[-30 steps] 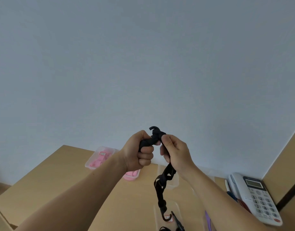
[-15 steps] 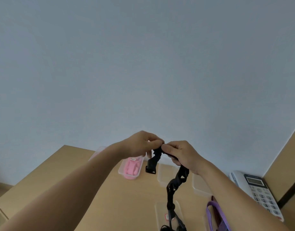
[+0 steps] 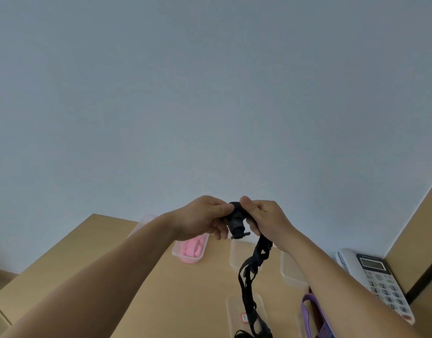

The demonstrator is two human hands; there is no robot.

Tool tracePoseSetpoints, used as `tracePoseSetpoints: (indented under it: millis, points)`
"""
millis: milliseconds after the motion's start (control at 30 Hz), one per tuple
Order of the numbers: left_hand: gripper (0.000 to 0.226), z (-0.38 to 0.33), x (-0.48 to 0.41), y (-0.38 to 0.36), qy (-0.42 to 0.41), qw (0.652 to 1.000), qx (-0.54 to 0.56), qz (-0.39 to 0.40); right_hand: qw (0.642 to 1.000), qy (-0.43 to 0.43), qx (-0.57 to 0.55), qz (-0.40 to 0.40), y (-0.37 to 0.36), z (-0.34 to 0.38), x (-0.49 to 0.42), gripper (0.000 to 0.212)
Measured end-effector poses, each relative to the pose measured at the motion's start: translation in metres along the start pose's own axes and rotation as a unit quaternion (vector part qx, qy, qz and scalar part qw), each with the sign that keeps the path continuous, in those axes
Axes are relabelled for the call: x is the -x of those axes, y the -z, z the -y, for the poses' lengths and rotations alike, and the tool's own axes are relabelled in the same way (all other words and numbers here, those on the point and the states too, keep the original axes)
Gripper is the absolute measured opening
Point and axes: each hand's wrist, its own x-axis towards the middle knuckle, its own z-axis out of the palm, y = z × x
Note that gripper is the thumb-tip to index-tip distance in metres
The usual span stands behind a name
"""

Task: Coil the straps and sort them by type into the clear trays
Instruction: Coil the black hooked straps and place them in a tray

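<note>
Right now two hands are sharing one black strap [image 3: 258, 251]: the left hand [image 3: 202, 223] and right hand [image 3: 267, 220] are each pinching its bunched top end, well left of the telephone [image 3: 378, 284], its tail hanging over the nearest tray [image 3: 233, 311]. At least five clear trays [image 3: 239, 254] are showing left of the telephone; one is holding pink straps [image 3: 191, 247]. One purple strap [image 3: 307, 311] is lying near the telephone.

Straps cut off below
The black webbing strap [image 3: 257, 252] and the purple flat strap [image 3: 306, 311] run off the bottom edge; the right forearm [image 3: 344, 289] covers part of the purple one. The label [image 3: 244, 317] on the near clear plastic tray [image 3: 234, 303] is illegible.
</note>
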Motion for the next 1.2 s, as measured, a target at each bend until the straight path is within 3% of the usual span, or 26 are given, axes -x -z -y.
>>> tracePoseSetpoints:
  millis: [100,233,300,533,633,767,867,967,1067,1200]
  points:
    - [0.034,0.002,-0.007,-0.002,-0.025,0.996,0.05,-0.071,0.994,0.043,0.038,-0.096,-0.006,0.002,-0.007,0.058]
    - [0.027,0.001,-0.011,-0.002,-0.055,0.981,0.054,-0.179,0.983,0.088,0.071,-0.147,-0.011,0.005,-0.01,0.013]
    - [0.027,0.001,-0.012,-0.002,-0.068,0.974,0.075,-0.203,0.983,0.113,0.042,-0.136,-0.015,0.007,-0.008,0.007]
    - [0.032,0.006,-0.008,0.001,-0.067,0.98,0.131,-0.135,0.987,0.078,-0.104,-0.094,-0.003,0.015,-0.008,0.014]
    - [0.03,0.007,-0.011,-0.003,-0.068,0.966,0.222,-0.117,0.977,0.099,-0.106,-0.155,-0.012,0.013,-0.01,0.016]
    - [0.022,0.005,-0.019,-0.014,-0.054,0.935,0.314,-0.157,0.961,0.14,-0.051,-0.235,-0.025,0.007,-0.01,0.019]
    - [0.019,0.001,-0.024,-0.02,-0.033,0.912,0.352,-0.208,0.966,0.144,-0.027,-0.213,-0.028,0.002,-0.006,0.025]
    - [0.02,-0.004,-0.028,-0.023,-0.018,0.907,0.329,-0.263,0.979,0.121,-0.009,-0.164,-0.033,-0.002,-0.003,0.031]
    - [0.024,-0.003,-0.027,-0.024,-0.014,0.936,0.247,-0.252,0.974,0.118,-0.005,-0.195,-0.03,0.001,-0.005,0.004]
    - [0.03,0.0,-0.023,-0.022,0.0,0.946,0.26,-0.195,0.972,0.079,-0.068,-0.21,-0.02,0.006,-0.007,0.026]
